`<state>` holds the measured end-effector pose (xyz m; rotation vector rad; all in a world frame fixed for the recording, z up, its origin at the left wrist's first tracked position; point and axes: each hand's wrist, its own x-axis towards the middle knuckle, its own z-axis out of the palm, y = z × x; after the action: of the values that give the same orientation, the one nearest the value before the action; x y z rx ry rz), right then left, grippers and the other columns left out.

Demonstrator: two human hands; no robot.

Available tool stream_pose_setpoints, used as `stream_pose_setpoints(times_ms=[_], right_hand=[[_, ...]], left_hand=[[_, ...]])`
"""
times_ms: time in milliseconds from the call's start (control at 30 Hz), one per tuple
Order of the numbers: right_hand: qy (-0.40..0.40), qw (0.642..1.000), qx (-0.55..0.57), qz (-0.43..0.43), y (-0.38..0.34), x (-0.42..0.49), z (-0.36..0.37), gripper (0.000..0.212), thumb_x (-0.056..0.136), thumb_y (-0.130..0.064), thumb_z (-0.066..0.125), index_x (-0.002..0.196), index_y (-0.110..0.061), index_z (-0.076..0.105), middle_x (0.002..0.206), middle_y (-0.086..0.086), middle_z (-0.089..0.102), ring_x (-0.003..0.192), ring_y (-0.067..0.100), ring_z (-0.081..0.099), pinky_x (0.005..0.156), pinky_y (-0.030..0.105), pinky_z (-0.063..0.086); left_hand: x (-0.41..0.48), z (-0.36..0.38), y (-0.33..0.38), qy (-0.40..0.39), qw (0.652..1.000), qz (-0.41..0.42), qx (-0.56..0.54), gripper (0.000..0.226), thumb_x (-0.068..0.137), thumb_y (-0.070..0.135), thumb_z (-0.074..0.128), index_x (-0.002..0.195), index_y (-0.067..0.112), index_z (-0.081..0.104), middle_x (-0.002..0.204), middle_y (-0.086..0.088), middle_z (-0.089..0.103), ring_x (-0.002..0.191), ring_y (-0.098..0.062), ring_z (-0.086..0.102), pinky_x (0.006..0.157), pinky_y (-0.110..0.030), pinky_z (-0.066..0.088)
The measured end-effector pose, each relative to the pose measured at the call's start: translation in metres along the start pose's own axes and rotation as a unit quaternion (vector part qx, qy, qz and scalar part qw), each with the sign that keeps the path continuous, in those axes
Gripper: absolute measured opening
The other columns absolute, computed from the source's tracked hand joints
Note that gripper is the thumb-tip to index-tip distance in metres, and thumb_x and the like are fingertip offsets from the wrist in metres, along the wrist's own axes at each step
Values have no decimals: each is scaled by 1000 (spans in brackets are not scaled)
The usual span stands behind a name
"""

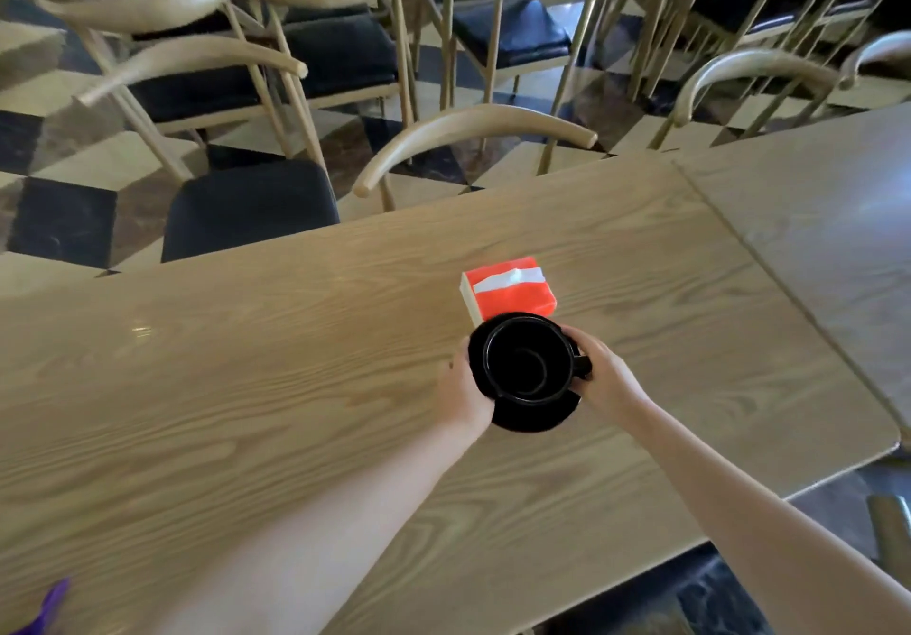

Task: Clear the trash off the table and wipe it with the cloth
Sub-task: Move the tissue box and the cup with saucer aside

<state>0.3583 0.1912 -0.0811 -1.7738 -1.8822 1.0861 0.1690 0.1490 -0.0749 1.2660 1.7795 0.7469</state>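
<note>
A black cup point(527, 363) stands on a black saucer point(535, 415) over the middle of the wooden table point(222, 378). My left hand point(461, 388) grips the saucer's left edge. My right hand point(601, 373) holds the right side, by the cup's handle. Whether the saucer rests on the table or is lifted I cannot tell. Just behind the cup lies a red tissue pack point(510, 289) with a white strip on top, partly hidden by the cup. A purple thing point(47, 607) shows at the bottom left corner; what it is I cannot tell.
A second wooden table point(828, 220) butts against the right end. Several wooden chairs with black seats point(246, 205) stand along the far side on a checkered floor. The table's near right corner point(882, 442) drops to the floor.
</note>
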Motion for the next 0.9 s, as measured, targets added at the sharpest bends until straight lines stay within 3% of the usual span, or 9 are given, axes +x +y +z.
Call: stream_pose_setpoints(times_ms=[100, 233, 400, 633, 800, 900], right_hand=[[-7, 1000, 5, 15, 15, 0, -7, 70, 72, 5, 65, 132, -26, 48, 130, 0, 54, 107, 10, 52, 92, 20, 37], [-19, 1000, 0, 14, 27, 0, -13, 67, 73, 4, 64, 130, -29, 50, 123, -7, 55, 107, 8, 50, 90, 22, 38], [-18, 999, -21, 16, 37, -1, -11, 64, 75, 7, 62, 133, -19, 49, 129, 1, 54, 109, 8, 49, 92, 19, 37], [-35, 999, -12, 29, 37, 1, -15, 64, 77, 5, 63, 134, -20, 47, 134, 1, 51, 112, 12, 52, 91, 19, 37], [-122, 989, -67, 41, 21, 10, -33, 59, 75, -3, 62, 129, -25, 50, 123, -4, 60, 114, 17, 56, 92, 26, 41], [-184, 972, -138, 55, 4, 14, -46, 63, 76, -1, 60, 134, -20, 46, 126, 0, 60, 114, 21, 57, 93, 28, 43]], left_hand=[[-2, 16, 3, -5, 1000, -21, 5, 59, 77, 2, 58, 131, 18, 42, 121, -6, 56, 118, -26, 46, 92, -30, 38], [-2, 29, 3, -19, 998, -54, 17, 71, 73, 4, 64, 136, 22, 37, 125, -5, 54, 121, -25, 45, 94, -27, 37], [-5, 35, 0, -23, 997, -72, 21, 83, 71, 8, 68, 142, 25, 29, 131, -3, 50, 123, -23, 45, 100, -31, 39], [-2, 37, 1, -13, 998, -53, 35, 56, 70, 7, 64, 121, 23, 46, 112, 2, 60, 113, -22, 51, 91, -40, 47], [9, 30, 1, -60, 993, -84, 66, 51, 74, 11, 61, 122, 18, 49, 114, -4, 63, 109, -25, 58, 89, -37, 49], [17, 21, 7, -109, 985, -120, 62, 51, 73, 9, 57, 123, 17, 51, 111, -8, 65, 102, -29, 62, 86, -38, 53]])
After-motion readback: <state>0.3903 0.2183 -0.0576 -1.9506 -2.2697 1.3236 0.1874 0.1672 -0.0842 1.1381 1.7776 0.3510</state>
